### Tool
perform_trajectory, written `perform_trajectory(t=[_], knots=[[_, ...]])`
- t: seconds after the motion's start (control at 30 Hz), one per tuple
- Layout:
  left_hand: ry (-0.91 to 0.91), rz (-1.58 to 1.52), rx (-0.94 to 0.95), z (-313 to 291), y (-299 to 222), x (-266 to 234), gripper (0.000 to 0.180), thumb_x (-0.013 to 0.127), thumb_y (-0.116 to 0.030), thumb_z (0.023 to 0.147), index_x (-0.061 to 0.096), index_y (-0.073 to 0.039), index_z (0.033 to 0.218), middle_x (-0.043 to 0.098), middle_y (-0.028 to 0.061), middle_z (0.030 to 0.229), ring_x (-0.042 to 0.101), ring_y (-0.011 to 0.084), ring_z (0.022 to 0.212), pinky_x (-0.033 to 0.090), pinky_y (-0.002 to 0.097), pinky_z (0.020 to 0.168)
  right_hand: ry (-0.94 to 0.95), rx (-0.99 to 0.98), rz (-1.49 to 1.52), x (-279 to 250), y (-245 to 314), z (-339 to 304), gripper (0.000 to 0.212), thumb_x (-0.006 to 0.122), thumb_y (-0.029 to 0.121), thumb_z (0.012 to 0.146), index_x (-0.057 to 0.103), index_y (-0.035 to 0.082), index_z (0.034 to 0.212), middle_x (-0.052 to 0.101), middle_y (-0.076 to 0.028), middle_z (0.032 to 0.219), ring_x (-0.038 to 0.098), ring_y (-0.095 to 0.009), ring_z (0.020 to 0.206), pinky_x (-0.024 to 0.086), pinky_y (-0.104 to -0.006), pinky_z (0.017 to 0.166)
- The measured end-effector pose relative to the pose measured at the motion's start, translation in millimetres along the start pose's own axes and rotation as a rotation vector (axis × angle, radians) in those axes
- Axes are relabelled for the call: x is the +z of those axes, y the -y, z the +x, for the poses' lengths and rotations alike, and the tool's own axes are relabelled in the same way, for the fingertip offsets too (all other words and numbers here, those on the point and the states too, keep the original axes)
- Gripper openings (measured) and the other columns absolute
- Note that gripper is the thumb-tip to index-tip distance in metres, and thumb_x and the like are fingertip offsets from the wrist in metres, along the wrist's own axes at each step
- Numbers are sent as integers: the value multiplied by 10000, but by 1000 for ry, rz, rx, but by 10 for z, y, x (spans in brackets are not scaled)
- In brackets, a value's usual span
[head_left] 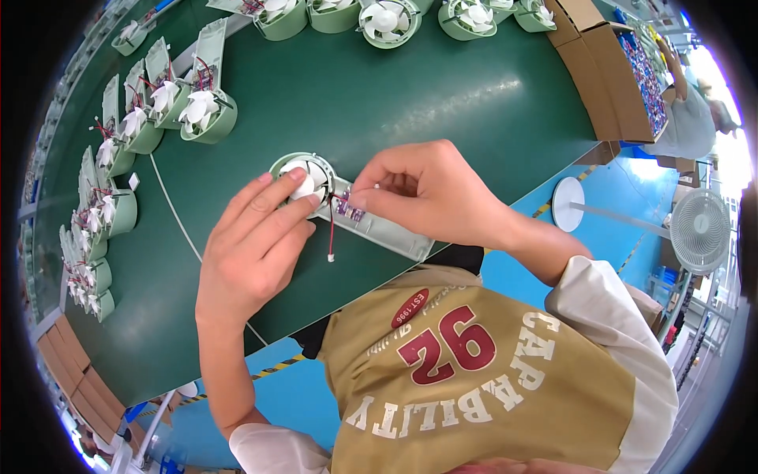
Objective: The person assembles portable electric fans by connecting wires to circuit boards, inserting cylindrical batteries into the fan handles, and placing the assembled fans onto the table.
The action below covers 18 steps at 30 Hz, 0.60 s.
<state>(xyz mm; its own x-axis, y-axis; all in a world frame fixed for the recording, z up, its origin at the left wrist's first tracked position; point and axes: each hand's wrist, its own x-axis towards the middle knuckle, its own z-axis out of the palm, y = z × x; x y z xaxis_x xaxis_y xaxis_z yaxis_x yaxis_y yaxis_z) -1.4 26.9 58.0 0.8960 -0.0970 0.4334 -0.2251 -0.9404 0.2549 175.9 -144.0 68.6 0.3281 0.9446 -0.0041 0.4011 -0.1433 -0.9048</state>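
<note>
A half-open small fan lies on the green table in front of me, with white blades in a pale green ring and a long pale handle shell. My left hand is on the ring, fingertips over the blades and the thumb side against the near edge. Over a small purple circuit board in the handle, my right hand pinches thumb and forefinger together. A tiny white bit shows by those fingertips; its kind is unclear. A red and black wire with a white plug hangs loose across the shell's near side.
Several similar open fans stand along the table's left side, more along the far edge. A cardboard box of small parts sits at the far right. Beyond the table, a person and a floor fan are at the right.
</note>
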Motion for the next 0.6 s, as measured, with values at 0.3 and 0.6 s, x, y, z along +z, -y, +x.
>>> perform_trajectory(t=[0.3,0.6], knots=[[-208,151,-234,-21,-286,200,145,762,18,759,706,-12,889,708,97,1105,636,363,1170,544,463,916,237,387,-8,-174,13,-52,177,717,156,895,733,-20,879,611,-3,640,480,-31,561,390,-241,498],[-558,-262,-708,-22,-1118,635,254,899,-96,724,707,-26,875,627,52,737,561,149,536,434,267,447,440,650,208,-138,4,67,179,732,163,886,748,-9,840,671,12,734,538,-28,685,435,-246,612]])
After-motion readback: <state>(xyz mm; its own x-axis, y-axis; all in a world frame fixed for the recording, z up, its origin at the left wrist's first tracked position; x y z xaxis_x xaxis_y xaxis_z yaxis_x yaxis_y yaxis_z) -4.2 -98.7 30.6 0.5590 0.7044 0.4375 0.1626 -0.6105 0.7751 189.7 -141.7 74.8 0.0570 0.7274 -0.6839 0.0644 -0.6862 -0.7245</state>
